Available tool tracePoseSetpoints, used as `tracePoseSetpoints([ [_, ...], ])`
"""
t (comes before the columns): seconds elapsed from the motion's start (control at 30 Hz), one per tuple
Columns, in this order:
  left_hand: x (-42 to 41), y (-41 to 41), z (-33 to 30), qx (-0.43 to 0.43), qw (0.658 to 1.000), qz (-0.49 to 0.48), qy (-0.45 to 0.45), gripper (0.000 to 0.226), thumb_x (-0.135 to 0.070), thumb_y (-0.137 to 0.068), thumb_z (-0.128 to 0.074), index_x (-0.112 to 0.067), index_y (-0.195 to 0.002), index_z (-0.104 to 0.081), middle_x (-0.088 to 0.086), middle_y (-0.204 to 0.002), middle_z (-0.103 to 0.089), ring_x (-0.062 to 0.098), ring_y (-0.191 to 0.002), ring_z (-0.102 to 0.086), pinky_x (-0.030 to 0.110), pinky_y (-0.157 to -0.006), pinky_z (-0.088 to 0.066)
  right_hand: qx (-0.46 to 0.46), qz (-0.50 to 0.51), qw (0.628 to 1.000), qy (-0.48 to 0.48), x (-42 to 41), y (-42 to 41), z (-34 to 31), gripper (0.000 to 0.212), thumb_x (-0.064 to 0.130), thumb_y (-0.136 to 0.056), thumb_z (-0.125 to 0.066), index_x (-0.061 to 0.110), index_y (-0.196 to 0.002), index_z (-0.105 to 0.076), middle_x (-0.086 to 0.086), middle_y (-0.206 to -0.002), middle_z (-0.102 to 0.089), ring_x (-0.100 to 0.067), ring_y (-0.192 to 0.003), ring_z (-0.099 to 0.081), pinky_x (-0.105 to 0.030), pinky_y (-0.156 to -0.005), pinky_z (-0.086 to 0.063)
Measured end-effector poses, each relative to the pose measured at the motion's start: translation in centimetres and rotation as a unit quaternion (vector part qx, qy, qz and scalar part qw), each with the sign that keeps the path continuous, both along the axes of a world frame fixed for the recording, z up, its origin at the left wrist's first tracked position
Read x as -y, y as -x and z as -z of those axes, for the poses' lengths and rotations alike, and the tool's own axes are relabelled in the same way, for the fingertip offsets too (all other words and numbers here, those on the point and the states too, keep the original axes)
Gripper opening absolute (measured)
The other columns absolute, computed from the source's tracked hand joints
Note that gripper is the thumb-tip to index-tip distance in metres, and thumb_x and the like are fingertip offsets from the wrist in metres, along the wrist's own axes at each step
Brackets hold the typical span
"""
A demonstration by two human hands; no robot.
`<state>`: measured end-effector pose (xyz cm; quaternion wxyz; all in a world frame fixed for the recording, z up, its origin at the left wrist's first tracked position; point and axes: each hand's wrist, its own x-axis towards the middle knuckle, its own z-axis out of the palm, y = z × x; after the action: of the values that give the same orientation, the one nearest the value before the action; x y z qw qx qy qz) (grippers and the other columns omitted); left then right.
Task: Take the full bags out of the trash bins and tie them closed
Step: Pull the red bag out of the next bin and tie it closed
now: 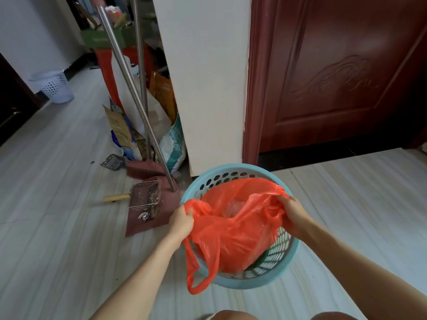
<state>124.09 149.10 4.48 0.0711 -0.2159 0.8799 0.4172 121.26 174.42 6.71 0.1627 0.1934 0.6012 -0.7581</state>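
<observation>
A red plastic bag (233, 236) sits in a light blue perforated trash bin (275, 276) on the floor by a white wall corner. My left hand (181, 221) grips the bag's left edge at the bin's rim. My right hand (292, 215) grips the bunched plastic and a handle loop on the right side. One long handle loop hangs down outside the bin at the front left. The bag's mouth is open, with pale trash visible inside.
A dark red dustpan (150, 209) with a steel handle lies just left of the bin, beside a broom and bags piled against the wall. A white perforated bin (55, 86) stands at the far left. A brown door (342, 77) is behind, on the right.
</observation>
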Motion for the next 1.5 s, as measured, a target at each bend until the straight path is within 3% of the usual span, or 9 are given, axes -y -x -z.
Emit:
tracePoseSetpoints([
  [0.2, -1.1, -0.6, -1.2, -0.012, 0.998, 0.039, 0.045, 0.027, -0.021, -0.097, -0.039, -0.014, -0.123, -0.038, 0.014, -0.127, -0.054, 0.038, -0.114, -0.053, 0.039, -0.096, -0.040, -0.226, -0.279, 0.831, -0.425, -1.2, -0.2, -1.1, 0.066, 0.003, -0.086, -0.044, 0.025, -0.144, -0.021, 0.004, -0.122, -0.043, -0.017, -0.116, -0.045, -0.037, -0.102, -0.040],
  [0.37, -3.0, 0.0, -4.0, -0.050, 0.981, 0.176, -0.071, 0.040, -0.003, -0.092, -0.037, -0.023, -0.127, -0.044, -0.001, -0.140, -0.040, 0.023, -0.132, -0.039, 0.024, -0.100, -0.028, -0.245, -0.368, 0.700, -0.561, -1.0, -0.3, -1.1, 0.046, 0.020, -0.091, -0.040, 0.032, -0.135, -0.042, -0.003, -0.120, -0.050, -0.025, -0.110, -0.052, -0.037, -0.089, -0.046],
  [0.53, -3.5, -1.7, -4.6, 0.107, 0.936, 0.298, -0.155, 0.063, -0.045, -0.074, -0.050, -0.033, -0.135, -0.039, 0.001, -0.151, -0.025, 0.011, -0.135, -0.025, 0.030, -0.107, -0.021, -0.162, -0.232, 0.821, -0.495, 0.3, -0.5, -1.6, 0.028, 0.026, -0.087, -0.039, 0.011, -0.088, -0.063, -0.009, -0.091, -0.068, -0.028, -0.084, -0.062, -0.040, -0.079, -0.052],
  [0.63, -4.2, -2.2, -3.8, 0.157, 0.927, 0.341, 0.003, 0.103, -0.079, -0.060, -0.054, -0.037, -0.145, -0.013, 0.003, -0.158, 0.004, 0.017, -0.146, 0.005, 0.047, -0.118, -0.007, -0.139, -0.222, 0.841, -0.473, 0.9, -0.5, -1.7, 0.028, 0.029, -0.087, -0.041, 0.011, -0.085, -0.062, -0.008, -0.086, -0.066, -0.026, -0.078, -0.060, -0.035, -0.075, -0.050],
  [0.83, -5.4, -2.5, -2.4, -0.012, 0.886, 0.301, 0.352, 0.050, -0.015, -0.083, -0.055, -0.016, -0.130, -0.036, 0.005, -0.133, -0.049, 0.025, -0.132, -0.038, 0.054, -0.116, -0.012, -0.190, -0.228, 0.784, -0.546, 0.9, -1.2, -1.6, 0.026, 0.026, -0.090, -0.043, 0.007, -0.101, -0.057, -0.009, -0.109, -0.052, -0.033, -0.100, -0.056, -0.040, -0.081, -0.047],
  [1.0, -2.4, -1.1, -1.7, -0.043, 0.931, 0.163, 0.323, 0.047, -0.007, -0.088, -0.047, -0.013, -0.134, -0.039, 0.011, -0.116, -0.065, 0.030, -0.110, -0.058, 0.039, -0.103, -0.034, -0.240, -0.243, 0.681, -0.648, -1.9, -2.2, 0.1, 0.063, 0.041, -0.078, -0.015, 0.012, -0.115, -0.058, -0.009, -0.138, -0.046, -0.031, -0.129, -0.037, -0.044, -0.101, -0.032],
  [1.1, -3.0, -0.8, -1.2, -0.075, 0.920, 0.184, 0.338, 0.028, -0.005, -0.085, -0.044, -0.008, -0.109, -0.058, 0.012, -0.113, -0.065, 0.031, -0.105, -0.055, 0.038, -0.090, -0.041, -0.194, -0.202, 0.726, -0.628, -2.2, -2.1, 1.4, 0.046, 0.030, -0.083, -0.029, 0.011, -0.113, -0.057, -0.011, -0.145, -0.038, -0.035, -0.138, -0.024, -0.054, -0.112, -0.015],
  [1.23, -4.3, -0.5, -0.6, -0.128, 0.948, 0.141, 0.254, 0.026, -0.004, -0.089, -0.041, -0.009, -0.110, -0.056, 0.010, -0.108, -0.062, 0.029, -0.105, -0.055, 0.037, -0.083, -0.042, -0.182, -0.138, 0.791, -0.568, -2.1, -1.7, 1.5, 0.038, 0.023, -0.085, -0.036, 0.007, -0.110, -0.060, -0.013, -0.123, -0.052, -0.036, -0.120, -0.041, -0.049, -0.101, -0.033],
  [1.5, -9.1, -0.4, -0.1, -0.183, 0.976, 0.117, -0.004, 0.022, 0.000, -0.087, -0.049, -0.013, -0.099, -0.063, 0.001, -0.094, -0.069, 0.020, -0.092, -0.065, 0.027, -0.084, -0.048, -0.221, -0.261, 0.797, -0.498, 0.2, -1.8, 0.1, 0.040, 0.011, -0.092, -0.034, 0.014, -0.126, -0.053, 0.001, -0.141, -0.044, -0.024, -0.139, -0.028, -0.047, -0.116, -0.011],
])
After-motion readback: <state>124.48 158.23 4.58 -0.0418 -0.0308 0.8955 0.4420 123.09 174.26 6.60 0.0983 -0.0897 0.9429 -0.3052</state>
